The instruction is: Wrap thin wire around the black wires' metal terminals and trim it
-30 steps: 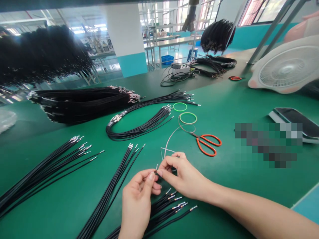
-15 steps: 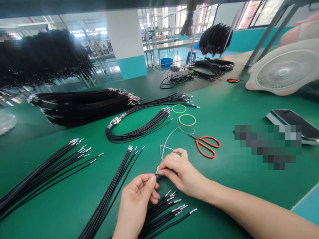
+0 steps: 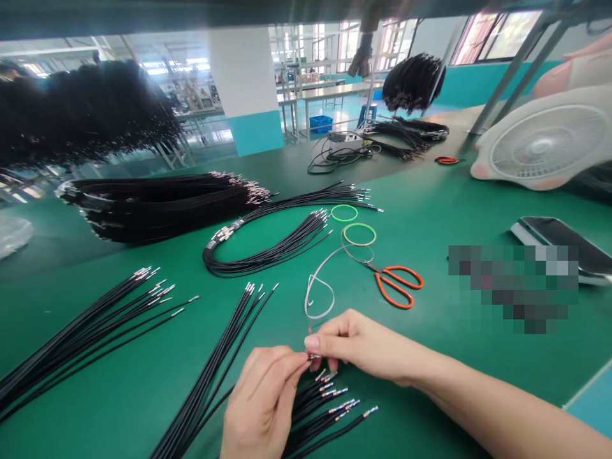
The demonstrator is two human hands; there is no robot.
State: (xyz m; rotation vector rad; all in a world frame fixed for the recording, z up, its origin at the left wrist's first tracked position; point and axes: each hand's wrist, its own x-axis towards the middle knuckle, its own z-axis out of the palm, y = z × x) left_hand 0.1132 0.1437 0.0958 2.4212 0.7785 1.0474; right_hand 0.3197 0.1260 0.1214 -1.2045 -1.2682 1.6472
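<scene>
Near the front of the green table, my left hand (image 3: 265,398) pinches a black cable close to its end. Its silver tip (image 3: 314,357) shows between my two hands. My right hand (image 3: 356,344) is closed at that tip, thumb and fingertips pressed together around it. Just below lies a bundle of black cables (image 3: 320,414) with silver ends and small copper-coloured bands. A thin pale strip (image 3: 321,316) curls on the table beyond my right hand, leading toward a green ring (image 3: 359,234) and orange-handled scissors (image 3: 399,287). To the left of my left hand lies another cable bundle (image 3: 215,370).
More black cables (image 3: 81,344) lie at the left, with a curved bundle (image 3: 268,255) in the middle. Behind them is a thick cable coil (image 3: 157,204). A white fan (image 3: 540,146) and a phone (image 3: 568,242) are at the right. A power strip (image 3: 342,141) sits farther back.
My left hand has turned palm-down and my right hand has shifted slightly down, with the cable tip now lying flatter. The pale strip has curled into a loop on the table.
</scene>
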